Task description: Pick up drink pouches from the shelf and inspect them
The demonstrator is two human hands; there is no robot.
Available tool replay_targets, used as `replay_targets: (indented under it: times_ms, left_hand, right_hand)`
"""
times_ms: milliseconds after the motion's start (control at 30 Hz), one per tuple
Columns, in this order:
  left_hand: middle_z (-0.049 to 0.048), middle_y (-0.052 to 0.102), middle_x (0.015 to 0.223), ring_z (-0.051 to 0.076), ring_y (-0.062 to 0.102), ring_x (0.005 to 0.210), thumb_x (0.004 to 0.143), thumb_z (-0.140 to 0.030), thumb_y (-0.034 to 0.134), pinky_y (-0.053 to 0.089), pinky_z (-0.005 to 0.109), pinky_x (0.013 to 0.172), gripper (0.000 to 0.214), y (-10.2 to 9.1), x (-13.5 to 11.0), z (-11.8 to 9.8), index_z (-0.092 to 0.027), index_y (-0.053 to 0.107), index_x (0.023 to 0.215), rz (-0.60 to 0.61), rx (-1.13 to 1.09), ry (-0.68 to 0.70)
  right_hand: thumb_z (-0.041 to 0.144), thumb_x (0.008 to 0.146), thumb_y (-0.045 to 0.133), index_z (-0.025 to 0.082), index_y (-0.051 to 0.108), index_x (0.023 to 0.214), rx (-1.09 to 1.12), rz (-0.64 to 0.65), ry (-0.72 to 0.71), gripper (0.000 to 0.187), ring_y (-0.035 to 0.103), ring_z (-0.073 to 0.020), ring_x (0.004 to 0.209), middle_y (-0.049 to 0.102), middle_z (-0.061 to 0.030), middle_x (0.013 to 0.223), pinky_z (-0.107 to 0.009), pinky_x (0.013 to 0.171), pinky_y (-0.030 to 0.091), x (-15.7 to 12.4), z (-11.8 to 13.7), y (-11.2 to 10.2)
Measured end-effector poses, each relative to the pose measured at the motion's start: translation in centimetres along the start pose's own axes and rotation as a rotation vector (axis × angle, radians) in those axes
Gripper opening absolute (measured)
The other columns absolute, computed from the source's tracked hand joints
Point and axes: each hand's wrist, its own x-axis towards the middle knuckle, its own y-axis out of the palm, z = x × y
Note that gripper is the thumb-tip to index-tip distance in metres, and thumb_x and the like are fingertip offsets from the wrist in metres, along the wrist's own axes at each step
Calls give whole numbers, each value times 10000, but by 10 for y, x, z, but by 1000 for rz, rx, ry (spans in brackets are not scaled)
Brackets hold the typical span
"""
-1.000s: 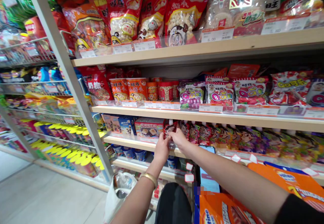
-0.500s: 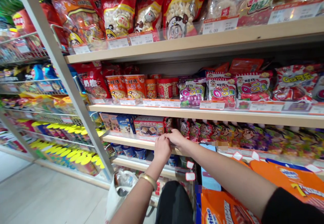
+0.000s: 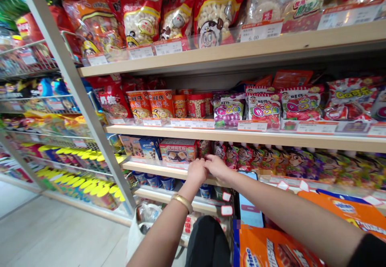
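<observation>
My left hand (image 3: 197, 171), with a gold bracelet (image 3: 182, 201) on its wrist, and my right hand (image 3: 217, 165) meet at the front edge of a wooden shelf (image 3: 157, 170). Their fingertips touch each other. Both sets of fingers are curled, and what they pinch is hidden. Just behind them stands a small red pouch with a cartoon face (image 3: 204, 148), the first of a row of several such pouches (image 3: 259, 157). To the left of the hands stands a red snack box (image 3: 177, 151).
Higher shelves hold red snack bags (image 3: 141, 13) and candy bags (image 3: 229, 112) behind price labels. A phone (image 3: 249, 206) and orange packs (image 3: 271, 251) lie below my right arm. A white plastic bag (image 3: 141, 222) hangs by my left arm. A grey upright (image 3: 75, 86) divides the racks.
A second ago both hands held the red pouch up at the row. They have since dropped to the shelf edge and closed together, and the pouch now stands in the row.
</observation>
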Motion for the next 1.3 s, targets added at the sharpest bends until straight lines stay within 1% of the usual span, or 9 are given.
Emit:
replay_targets:
  times_ms: [267,367,500,633,733,833,967,1133,1300]
  left_hand:
    - [154,662,1131,218,619,1075,794,-48,434,454,334,965,427,6,8,-19,-108,587,1188,-47,-281,-40]
    - [137,656,1193,201,597,1137,757,-12,448,442,311,995,514,10,20,-26,-102,548,1253,-27,-409,-22]
    - [124,708,1087,220,640,1059,716,3,468,476,327,950,542,12,30,-30,-94,566,1240,28,-534,-10]
    - [137,713,1059,223,649,1031,661,46,497,478,293,927,547,16,33,-30,-72,593,1187,14,-650,-6]
    - [128,730,923,243,670,932,648,17,560,506,322,866,432,17,29,-25,-65,631,1066,-42,-714,-27]
    - [98,713,849,237,670,856,646,-48,619,523,346,813,348,13,19,-20,-93,617,991,-125,-769,-30]
    - [78,658,1032,186,634,975,688,-118,606,494,315,893,414,-3,-3,-26,-152,528,1093,-238,-861,36]
    - [74,583,1112,169,607,1002,694,-187,668,489,288,875,503,-35,-37,-62,-196,466,1154,-407,-1011,248]
    - [51,634,1028,174,629,965,690,-185,702,481,308,887,536,-59,-68,-129,-206,427,1150,-337,-1115,369]
  right_hand:
    - [145,678,536,158,713,972,-254,-191,-63,343,637,-221,856,621,-88,987,-399,878,500,-34,13,-58]
    - [151,684,537,162,696,1045,-328,-257,-108,394,616,-221,905,554,-93,1042,-389,920,478,-40,16,-57]
    - [149,695,549,182,645,1146,-395,-289,-124,462,572,-237,1075,480,-109,1187,-356,984,441,-41,15,-45]
    - [143,683,571,155,618,1194,-448,-228,-65,513,594,-285,1069,536,-139,1176,-415,960,459,-33,13,-37]
    - [127,699,554,169,639,1176,-462,-133,-90,486,616,-264,1069,576,-122,1217,-389,961,473,-34,15,-38]
    - [132,720,553,189,637,1193,-459,-67,-173,484,529,-251,1226,539,-95,1336,-384,1065,396,-46,19,-42]
    - [149,759,539,210,564,1293,-485,31,-405,538,433,-249,1325,492,-93,1409,-447,1115,335,-74,28,-55]
    - [182,828,519,218,536,1317,-539,27,-685,490,471,-244,1295,524,-109,1380,-457,1079,389,-115,59,-89]
    - [226,867,535,258,579,1262,-540,-79,-784,399,511,-233,1250,567,-87,1322,-427,1045,429,-154,104,-138]
